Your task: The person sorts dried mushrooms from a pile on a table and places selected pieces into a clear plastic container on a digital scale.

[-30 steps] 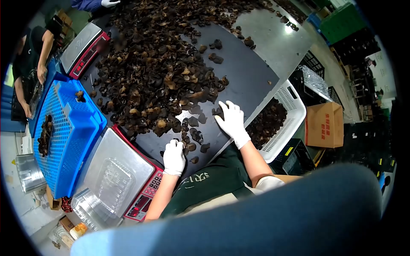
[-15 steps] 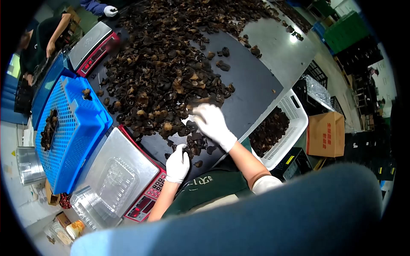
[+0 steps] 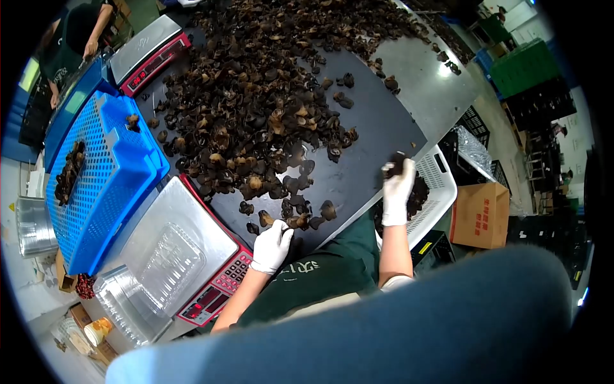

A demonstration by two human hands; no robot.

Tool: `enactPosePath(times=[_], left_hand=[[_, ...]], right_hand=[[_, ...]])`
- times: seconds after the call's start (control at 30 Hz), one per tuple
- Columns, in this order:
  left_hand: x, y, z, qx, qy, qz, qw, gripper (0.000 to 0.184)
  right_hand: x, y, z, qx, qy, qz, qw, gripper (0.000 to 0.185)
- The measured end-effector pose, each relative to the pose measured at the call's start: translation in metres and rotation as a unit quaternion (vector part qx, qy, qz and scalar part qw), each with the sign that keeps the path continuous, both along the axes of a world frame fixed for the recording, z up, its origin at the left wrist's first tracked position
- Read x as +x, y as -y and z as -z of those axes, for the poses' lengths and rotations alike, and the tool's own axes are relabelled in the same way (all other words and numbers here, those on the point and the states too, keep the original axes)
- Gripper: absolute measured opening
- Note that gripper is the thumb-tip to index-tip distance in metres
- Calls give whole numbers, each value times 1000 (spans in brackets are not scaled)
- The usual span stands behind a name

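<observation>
A large heap of dark brown wood ear mushrooms (image 3: 256, 121) is spread over the dark tabletop (image 3: 374, 118). My left hand (image 3: 272, 247), in a white glove, has its fingers curled at the heap's near edge, its fingertips on a brownish wood ear piece (image 3: 298, 221). My right hand (image 3: 398, 195), gloved too, grips a dark wood ear mushroom (image 3: 396, 166) above the white basket (image 3: 441, 186). More mushrooms lie inside that basket, partly hidden by the hand.
To the left stand a scale (image 3: 224, 246) with clear plastic trays (image 3: 169, 259) and a tilted blue crate (image 3: 96, 185). A second scale (image 3: 150, 54) is farther back, near another person (image 3: 73, 48). A cardboard box (image 3: 481, 214) sits beyond the basket.
My right hand has moved from the heap rightward to the basket, carrying a mushroom. My left hand has shifted slightly right and up. The other person's blue sleeve has mostly left the top edge.
</observation>
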State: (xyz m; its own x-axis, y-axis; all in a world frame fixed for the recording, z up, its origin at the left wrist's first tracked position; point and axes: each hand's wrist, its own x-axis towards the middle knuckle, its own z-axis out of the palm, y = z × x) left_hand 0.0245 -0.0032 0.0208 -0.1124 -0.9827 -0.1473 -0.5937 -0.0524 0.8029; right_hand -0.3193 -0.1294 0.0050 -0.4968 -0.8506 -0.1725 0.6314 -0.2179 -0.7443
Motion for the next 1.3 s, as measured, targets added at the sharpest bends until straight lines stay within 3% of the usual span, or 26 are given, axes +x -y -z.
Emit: enactPosePath(times=[0.07,0.13,0.2,0.27,0.3,0.33,0.37,0.4,0.43,0.53,0.6,0.63,0.67,0.8,0.83,0.87,0.93,1.0,1.07,1.17,1.3], left_hand=[[-1,-1,4,-40,-6,1,999,15],[-1,-2,6,-41,-4,9,999,10],[0,-5,13,-23,-9,1,1000,9],[1,-5,9,-59,3,9,998,11],[2,-4,10,-61,1,6,998,13],[3,-3,12,-63,0,1,998,14],[5,-2,14,-55,26,6,998,19],[5,-3,13,-54,28,7,998,19],[5,-2,12,-51,35,6,998,20],[7,1,13,-51,45,1,998,29],[9,12,3,-126,80,-4,989,42],[10,19,-2,-110,122,-5,986,48],[11,31,-3,-160,138,-10,977,48],[8,74,-3,-220,296,-45,929,62],[4,81,0,-153,341,-39,927,69],[3,83,9,-139,358,-28,923,69],[2,79,17,-69,333,9,940,65],[2,61,21,-141,295,34,944,52],[3,37,16,-204,258,56,943,47],[5,7,-7,-179,138,85,970,44],[10,-19,-7,-176,134,85,971,59]], right_hand=[[-37,-21,-11,-48,330,86,939,54],[-50,-37,-14,-17,288,88,953,63],[-41,-43,-1,59,138,49,988,44],[-1,-49,-3,167,-69,-122,976,21],[22,-56,-6,211,-229,-213,926,26],[37,-65,5,140,-441,-295,836,34],[62,-70,-9,146,-549,-345,747,43],[80,-75,-5,114,-596,-355,711,49],[99,-78,-9,101,-624,-378,677,51],[140,-80,-16,-6,-604,-424,675,46],[152,-66,-19,-43,-627,-376,681,43],[153,-53,-21,-46,-646,-351,676,42],[155,-40,-15,-17,-671,-339,659,40],[172,10,6,-95,-772,-175,604,47],[179,16,11,-76,-795,-177,576,55],[181,14,15,-79,-795,-176,576,55],[188,5,13,-63,-818,-237,521,61],[178,-16,16,-125,-799,-315,496,58],[164,-38,17,-174,-774,-361,491,53],[151,-52,-5,-192,-754,-374,504,44],[166,-9,-29,-228,-690,-291,622,22]])
